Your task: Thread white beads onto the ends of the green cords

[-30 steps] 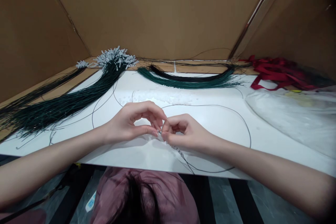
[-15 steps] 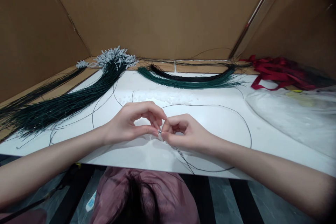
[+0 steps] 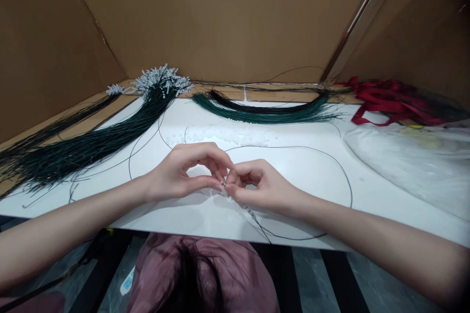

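My left hand (image 3: 183, 171) and my right hand (image 3: 257, 186) meet at the middle of the white table (image 3: 312, 166), fingertips pinched together. Between them they pinch the end of a thin dark wire (image 3: 345, 176). That wire loops out to the right over the table and comes back under my right hand, where small clear beads sit on it. What my left fingertips pinch is too small to name; it touches the wire end.
A bundle of dark green wires with white bead tips (image 3: 110, 132) lies at the left. A second curved green bundle (image 3: 264, 112) lies at the back. Red ribbon (image 3: 389, 102) and a clear plastic bag (image 3: 414, 161) lie at the right. Cardboard walls (image 3: 227, 14) surround the table.
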A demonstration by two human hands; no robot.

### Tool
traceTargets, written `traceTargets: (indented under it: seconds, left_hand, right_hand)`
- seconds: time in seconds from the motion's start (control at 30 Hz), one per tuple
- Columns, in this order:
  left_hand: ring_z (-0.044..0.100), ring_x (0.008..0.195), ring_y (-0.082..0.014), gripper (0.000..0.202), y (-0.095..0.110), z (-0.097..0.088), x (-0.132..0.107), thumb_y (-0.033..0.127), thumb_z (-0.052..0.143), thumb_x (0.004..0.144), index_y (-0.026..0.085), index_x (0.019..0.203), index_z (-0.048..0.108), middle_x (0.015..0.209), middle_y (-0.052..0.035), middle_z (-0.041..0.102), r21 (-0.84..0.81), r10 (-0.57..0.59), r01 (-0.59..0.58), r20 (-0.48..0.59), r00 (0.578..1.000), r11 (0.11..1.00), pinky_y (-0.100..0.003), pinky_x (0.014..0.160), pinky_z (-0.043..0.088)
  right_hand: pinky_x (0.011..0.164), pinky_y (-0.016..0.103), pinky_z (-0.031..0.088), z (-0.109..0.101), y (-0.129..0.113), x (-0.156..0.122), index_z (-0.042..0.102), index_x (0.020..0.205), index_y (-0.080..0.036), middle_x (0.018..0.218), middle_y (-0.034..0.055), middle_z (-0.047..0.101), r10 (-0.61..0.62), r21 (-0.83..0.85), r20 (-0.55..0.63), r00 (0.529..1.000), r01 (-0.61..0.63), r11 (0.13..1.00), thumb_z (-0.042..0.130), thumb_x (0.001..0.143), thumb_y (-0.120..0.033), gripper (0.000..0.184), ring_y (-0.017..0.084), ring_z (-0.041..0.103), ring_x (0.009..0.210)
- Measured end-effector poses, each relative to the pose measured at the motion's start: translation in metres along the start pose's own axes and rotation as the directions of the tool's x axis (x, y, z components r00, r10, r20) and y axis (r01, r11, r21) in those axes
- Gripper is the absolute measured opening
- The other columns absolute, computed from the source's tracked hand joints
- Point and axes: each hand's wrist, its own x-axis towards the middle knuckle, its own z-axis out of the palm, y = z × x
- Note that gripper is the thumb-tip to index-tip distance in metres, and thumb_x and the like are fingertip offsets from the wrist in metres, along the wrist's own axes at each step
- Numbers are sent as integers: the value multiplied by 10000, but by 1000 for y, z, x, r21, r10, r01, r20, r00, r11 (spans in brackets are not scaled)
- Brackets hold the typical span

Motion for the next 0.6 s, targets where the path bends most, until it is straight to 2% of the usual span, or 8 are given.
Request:
traceTargets:
  seconds: [0.13,0.33,0.47,0.6]
  left_hand:
    - [692,802,-141,319,1,-1,-1,86,747,806,153,1100,644,960,-70,680,29,-9,9,2,1000,1000,-241,754,598]
    - [676,794,-131,321,1,0,-1,136,747,819,152,1119,632,947,-68,683,56,-98,96,26,995,994,-220,738,582]
    - [685,776,-130,325,5,-2,2,160,757,813,140,1111,625,946,-69,685,29,-114,113,44,992,993,-224,742,586]
    - [661,747,-131,249,9,-7,4,162,675,870,132,1109,612,853,-57,681,99,-113,109,28,993,989,-232,719,561]
  right_hand:
    - [580,227,372,1,0,-2,604,727,-142,622,-32,501,-17,-21,-19,1000,17,1000,614,758,-188,56,89,449,592]
    - [602,227,396,4,3,-4,620,738,-145,653,-18,537,-79,-123,-46,996,73,990,609,772,-130,39,95,477,610]
    - [585,217,388,4,2,-3,621,745,-139,638,-24,527,-81,-106,-53,995,75,991,617,782,-131,38,90,474,600]
    - [572,209,382,3,0,-3,610,741,-141,633,-26,526,-72,-82,-67,995,66,994,618,811,-153,71,86,474,592]
